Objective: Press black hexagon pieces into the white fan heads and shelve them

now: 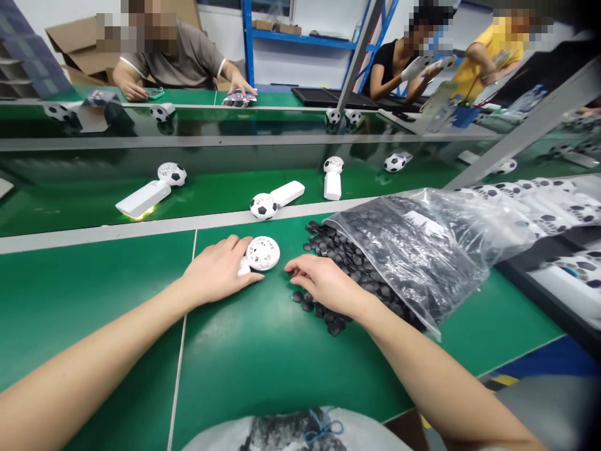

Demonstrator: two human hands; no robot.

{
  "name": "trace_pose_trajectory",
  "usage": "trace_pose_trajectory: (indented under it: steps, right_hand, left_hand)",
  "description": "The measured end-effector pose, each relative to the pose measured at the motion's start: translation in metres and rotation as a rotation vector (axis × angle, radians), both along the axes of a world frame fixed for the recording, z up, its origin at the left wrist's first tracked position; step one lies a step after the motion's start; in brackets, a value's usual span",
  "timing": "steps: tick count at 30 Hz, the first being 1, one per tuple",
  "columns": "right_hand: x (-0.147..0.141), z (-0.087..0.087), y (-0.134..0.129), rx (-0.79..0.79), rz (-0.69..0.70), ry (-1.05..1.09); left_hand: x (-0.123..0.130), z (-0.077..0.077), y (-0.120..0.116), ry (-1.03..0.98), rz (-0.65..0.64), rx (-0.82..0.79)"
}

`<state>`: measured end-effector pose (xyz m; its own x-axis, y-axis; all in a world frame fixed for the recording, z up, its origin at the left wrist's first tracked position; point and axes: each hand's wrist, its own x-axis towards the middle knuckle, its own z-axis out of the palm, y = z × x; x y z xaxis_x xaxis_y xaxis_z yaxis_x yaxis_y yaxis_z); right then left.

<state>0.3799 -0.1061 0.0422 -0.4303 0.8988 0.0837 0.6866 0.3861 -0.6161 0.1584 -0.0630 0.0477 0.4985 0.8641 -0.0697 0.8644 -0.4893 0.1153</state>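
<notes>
Fan [263,253] lies in left grip [216,270], head protruding rightward.

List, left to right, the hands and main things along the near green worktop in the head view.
Left hand, white vented piece, right hand, clear plastic bag, black tray.

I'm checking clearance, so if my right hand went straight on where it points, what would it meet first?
Your right hand would probably meet the round-headed white device in your left hand first, though depth is unclear.
</notes>
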Motion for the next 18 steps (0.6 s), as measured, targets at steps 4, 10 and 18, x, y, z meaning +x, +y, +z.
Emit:
trace_pose_trajectory:
  steps: [4, 10, 18]
  right_hand:
    - [0.001, -0.004, 0.001, 0.226, -0.020, -0.056]
    - [0.000, -0.005, 0.001, 0.339, -0.001, 0.029]
    - [-0.008, 0.002, -0.005, 0.091, -0.060, 0.189]
  left_hand:
    - [0.002, 0.003, 0.000, -0.049, -0.022, -0.115]
    - [0.010, -0.001, -0.007, -0.148, 0.048, -0.147]
    - [0.012, -0.008, -0.006, -0.335, 0.006, -0.182]
